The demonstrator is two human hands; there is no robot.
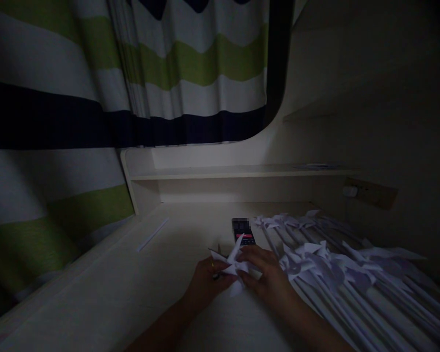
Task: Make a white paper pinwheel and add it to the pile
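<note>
both hands, left [204, 283] and right [266, 275], pinch paper pinwheel [231, 266] over counter [113, 298]. your grip: fingertips on blades. paper light, flimsy, creases easily; hold near centre, gently.

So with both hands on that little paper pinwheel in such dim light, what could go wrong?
The left hand and right hand pinch a thin paper pinwheel; a blade might crease or tear. The pile of finished pinwheels lies beside the right wrist and could get knocked. The phone sits close behind.
</note>
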